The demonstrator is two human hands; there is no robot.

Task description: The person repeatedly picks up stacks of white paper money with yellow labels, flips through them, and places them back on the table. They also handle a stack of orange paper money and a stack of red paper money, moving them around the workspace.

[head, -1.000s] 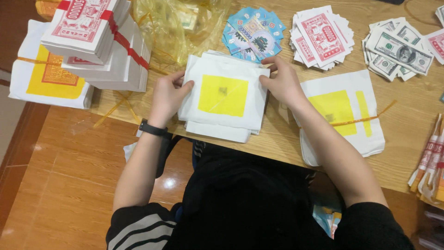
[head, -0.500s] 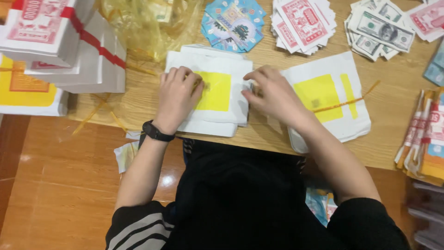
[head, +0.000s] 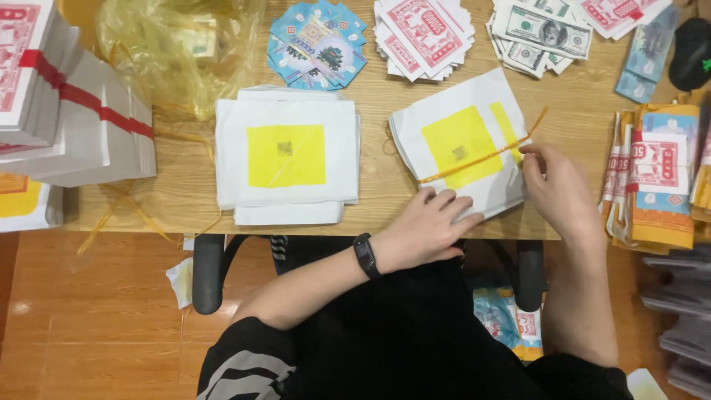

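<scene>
White paper bundle lay tied at the table edge; left hand pressed flat on it, right hand pinched its yellow string, fingertips partly hidden.

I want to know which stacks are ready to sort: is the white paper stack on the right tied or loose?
Tied. A thin yellow band crosses the right paper stack diagonally; the right hand touches its end.

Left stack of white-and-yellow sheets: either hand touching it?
No. Both the left hand and the right hand are on the tied bundle, apart from the left stack.
</scene>
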